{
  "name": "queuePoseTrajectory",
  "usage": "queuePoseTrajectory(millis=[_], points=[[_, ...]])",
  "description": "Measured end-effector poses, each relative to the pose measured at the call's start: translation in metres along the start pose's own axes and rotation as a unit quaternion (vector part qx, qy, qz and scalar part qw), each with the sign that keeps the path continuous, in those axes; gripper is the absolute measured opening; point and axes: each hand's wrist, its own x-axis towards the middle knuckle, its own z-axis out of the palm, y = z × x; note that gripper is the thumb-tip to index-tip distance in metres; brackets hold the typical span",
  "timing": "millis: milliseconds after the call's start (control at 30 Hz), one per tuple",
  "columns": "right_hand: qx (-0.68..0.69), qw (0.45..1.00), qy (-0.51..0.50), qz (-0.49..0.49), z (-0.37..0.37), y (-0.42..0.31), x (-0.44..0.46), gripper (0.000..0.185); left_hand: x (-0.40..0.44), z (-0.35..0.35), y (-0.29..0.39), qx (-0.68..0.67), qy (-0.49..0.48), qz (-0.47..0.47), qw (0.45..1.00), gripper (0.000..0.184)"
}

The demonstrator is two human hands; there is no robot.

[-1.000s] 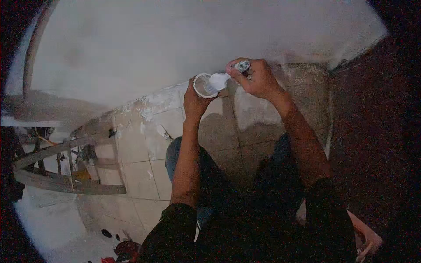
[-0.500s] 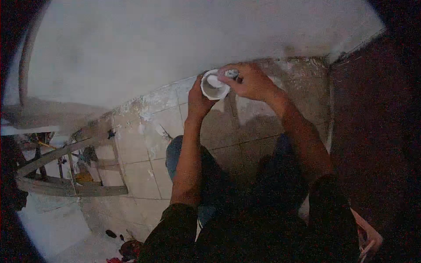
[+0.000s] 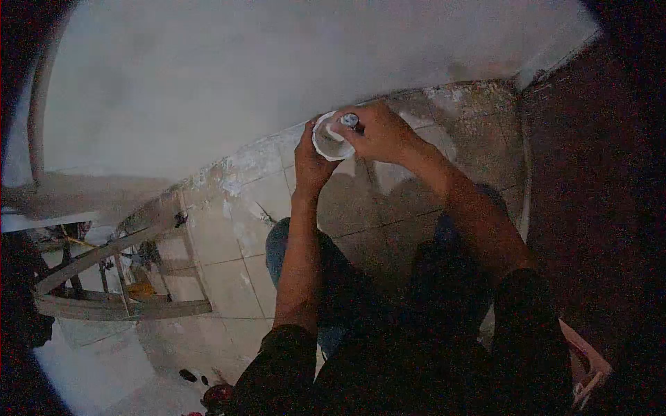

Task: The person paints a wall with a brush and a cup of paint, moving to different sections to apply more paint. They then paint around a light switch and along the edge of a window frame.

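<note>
A white cup (image 3: 317,141), its mouth facing me, is held in my left hand (image 3: 311,165), whose fingers wrap round its left side. Above the cup's opening, my right hand (image 3: 386,136) is closed on a short tool (image 3: 350,120) with a pale grey-blue end. The lower part of this tool is hidden by the fingers and the cup, so I cannot make out its kind. Something whitish shows inside the cup. Both hands are held out over the tiled floor, close to the base of the wall.
A white wall (image 3: 194,83) fills the upper view, meeting stained floor tiles (image 3: 229,288). A wooden frame (image 3: 132,308) lies at left with clutter behind it. On the right stands a dark brown panel (image 3: 583,180); a pinkish object (image 3: 590,360) is below it.
The right hand has shifted slightly left over the cup, and the tool's end now points more towards me. The view has tilted slightly. Both holds are unchanged.
</note>
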Motion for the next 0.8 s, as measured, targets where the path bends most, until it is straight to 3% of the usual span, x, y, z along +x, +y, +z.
queuePoseTrajectory(millis=[100, 233, 333, 433, 500, 567, 667, 800], points=[[0.047, 0.998, 0.04, -0.004, 0.001, 0.01, 0.004, 0.034, 0.003, -0.001, -0.003, 0.094, 0.004, -0.01, 0.995, 0.077], [0.076, 0.994, 0.071, 0.021, -0.011, 0.011, 0.001, 0.035, 0.001, -0.005, -0.003, 0.068, 0.015, -0.029, 0.997, 0.084], [0.028, 0.995, 0.072, 0.068, -0.017, 0.011, 0.002, 0.033, -0.002, -0.006, -0.007, 0.094, 0.018, -0.056, 0.994, 0.089], [0.098, 0.989, 0.062, 0.096, -0.015, 0.012, 0.01, 0.033, 0.0, -0.005, -0.018, 0.164, 0.013, -0.044, 0.985, 0.088], [0.156, 0.971, 0.078, 0.162, -0.004, 0.03, 0.013, 0.032, -0.002, -0.007, -0.009, 0.12, -0.004, -0.104, 0.987, 0.086], [0.135, 0.978, 0.072, 0.14, -0.002, 0.041, 0.012, 0.03, -0.001, -0.015, -0.004, 0.071, -0.006, -0.095, 0.993, 0.086], [0.223, 0.959, 0.076, 0.159, -0.007, 0.041, 0.013, 0.029, -0.003, -0.016, -0.001, 0.064, -0.024, -0.088, 0.994, 0.084], [0.104, 0.991, 0.053, 0.065, -0.023, 0.01, 0.002, 0.029, -0.012, -0.01, -0.017, 0.167, -0.04, -0.096, 0.98, 0.086]])
